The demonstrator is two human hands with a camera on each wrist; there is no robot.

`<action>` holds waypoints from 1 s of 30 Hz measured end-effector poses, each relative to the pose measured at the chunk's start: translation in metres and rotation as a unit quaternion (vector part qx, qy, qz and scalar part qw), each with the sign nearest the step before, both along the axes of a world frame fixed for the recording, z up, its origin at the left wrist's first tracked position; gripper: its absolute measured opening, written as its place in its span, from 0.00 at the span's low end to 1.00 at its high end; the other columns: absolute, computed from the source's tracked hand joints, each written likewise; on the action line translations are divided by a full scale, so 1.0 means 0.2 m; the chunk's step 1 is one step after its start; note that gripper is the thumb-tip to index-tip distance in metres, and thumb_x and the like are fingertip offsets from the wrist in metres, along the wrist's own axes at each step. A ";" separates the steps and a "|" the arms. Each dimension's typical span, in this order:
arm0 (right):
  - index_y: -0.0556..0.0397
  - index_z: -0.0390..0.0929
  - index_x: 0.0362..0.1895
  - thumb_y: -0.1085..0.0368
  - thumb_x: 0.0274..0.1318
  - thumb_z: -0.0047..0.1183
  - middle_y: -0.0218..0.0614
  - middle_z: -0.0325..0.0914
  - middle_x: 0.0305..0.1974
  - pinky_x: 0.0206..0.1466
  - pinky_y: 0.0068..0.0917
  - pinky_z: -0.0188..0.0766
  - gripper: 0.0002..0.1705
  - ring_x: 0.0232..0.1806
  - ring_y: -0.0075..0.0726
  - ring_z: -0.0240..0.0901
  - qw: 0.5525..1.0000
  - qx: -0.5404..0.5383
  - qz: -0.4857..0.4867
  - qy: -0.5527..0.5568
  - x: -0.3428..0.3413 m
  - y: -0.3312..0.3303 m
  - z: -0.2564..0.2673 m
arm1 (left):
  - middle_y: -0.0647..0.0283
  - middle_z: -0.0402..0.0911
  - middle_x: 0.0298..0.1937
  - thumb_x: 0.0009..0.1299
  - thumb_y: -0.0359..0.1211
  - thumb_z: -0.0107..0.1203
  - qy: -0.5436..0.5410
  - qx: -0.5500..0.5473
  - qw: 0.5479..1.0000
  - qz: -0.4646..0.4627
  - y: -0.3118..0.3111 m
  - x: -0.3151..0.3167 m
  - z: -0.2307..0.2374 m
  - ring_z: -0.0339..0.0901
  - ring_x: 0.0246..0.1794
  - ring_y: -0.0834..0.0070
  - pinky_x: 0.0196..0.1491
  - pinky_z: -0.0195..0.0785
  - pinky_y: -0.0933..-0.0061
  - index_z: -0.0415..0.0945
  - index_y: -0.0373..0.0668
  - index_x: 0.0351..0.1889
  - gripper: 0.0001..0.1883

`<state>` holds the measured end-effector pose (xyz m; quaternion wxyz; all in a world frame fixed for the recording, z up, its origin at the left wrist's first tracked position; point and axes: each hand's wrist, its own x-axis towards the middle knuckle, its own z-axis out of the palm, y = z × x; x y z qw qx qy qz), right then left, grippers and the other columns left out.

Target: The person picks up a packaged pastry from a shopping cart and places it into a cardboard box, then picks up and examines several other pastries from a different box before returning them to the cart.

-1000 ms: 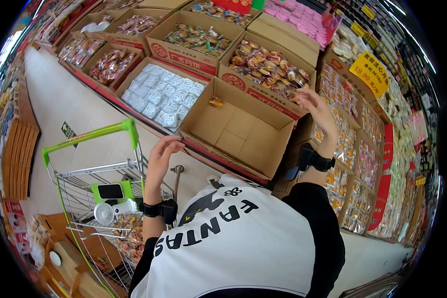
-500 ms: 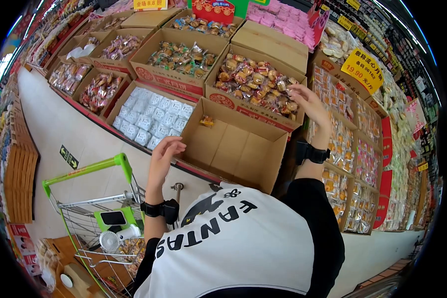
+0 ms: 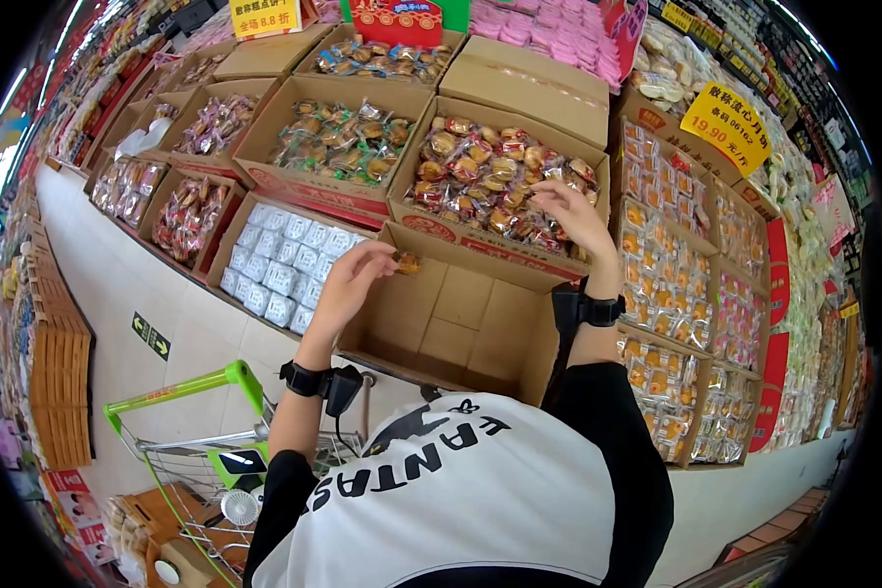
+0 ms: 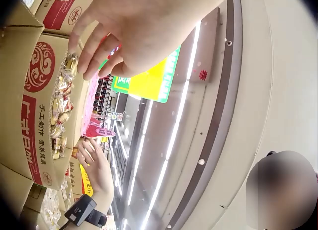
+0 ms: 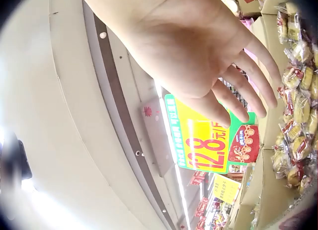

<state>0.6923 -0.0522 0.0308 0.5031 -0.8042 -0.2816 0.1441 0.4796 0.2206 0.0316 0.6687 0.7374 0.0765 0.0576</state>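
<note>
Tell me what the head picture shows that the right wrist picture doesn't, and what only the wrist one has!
Only the head picture shows the cart, the left hand and the white packs.

Only the right wrist picture shows the big price 12.8 and the palm side of the right hand.

Both show the right hand and the wrapped cakes.

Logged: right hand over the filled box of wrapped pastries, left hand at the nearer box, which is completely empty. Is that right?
Not quite: the nearer box isn't empty; the head view shows a wrapped item inside, near the left hand. The rest stands.
</note>
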 end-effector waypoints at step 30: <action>0.46 0.67 0.49 0.66 0.35 0.55 0.45 0.59 0.50 0.53 0.64 0.46 0.28 0.56 0.56 0.49 0.914 -0.325 -0.035 -0.239 0.43 0.50 -0.49 | 0.63 0.74 0.35 0.63 0.27 0.45 -0.053 0.116 0.988 -0.090 -0.21 0.58 -0.17 0.72 0.36 0.78 0.37 0.64 0.79 0.69 0.37 0.40 0.08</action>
